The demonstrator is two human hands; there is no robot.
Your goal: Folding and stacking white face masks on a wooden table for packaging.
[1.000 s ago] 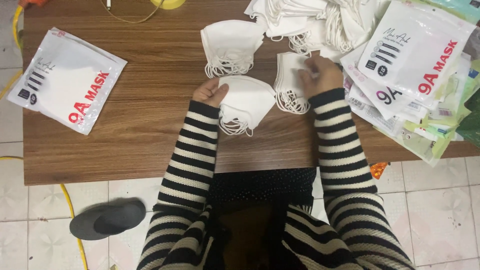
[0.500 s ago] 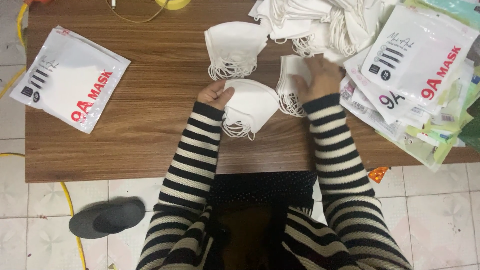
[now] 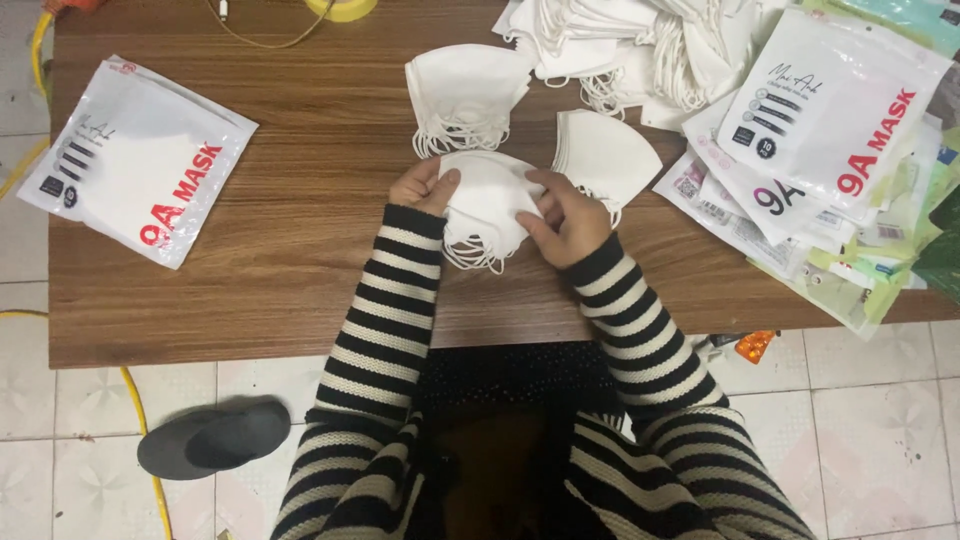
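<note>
Head view: both hands grip one stack of white face masks near the table's front edge.

Left hand [image 3: 424, 186] pinches the stack of white face masks [image 3: 486, 205] at its left side; right hand [image 3: 566, 217] clasps its right side, thumb on top. A sealed mask pouch [image 3: 137, 158] lies by the wooden table's [image 3: 300, 250] left edge.

soft, even indoor light falls from above across the wooden table [image 3: 280, 230], bright enough to show its grain from edge to edge. shadows are faint and short, pooling just under the stack of white masks [image 3: 487, 205] between the hands. mild glare sheens the glossy white packet [image 3: 135, 160] near the table's left edge and the packets [image 3: 830, 110] at its right. focus is fairly sharp at centre; compression softens fine detail, and the floor tiles [image 3: 880, 440] look slightly dimmer.
</note>
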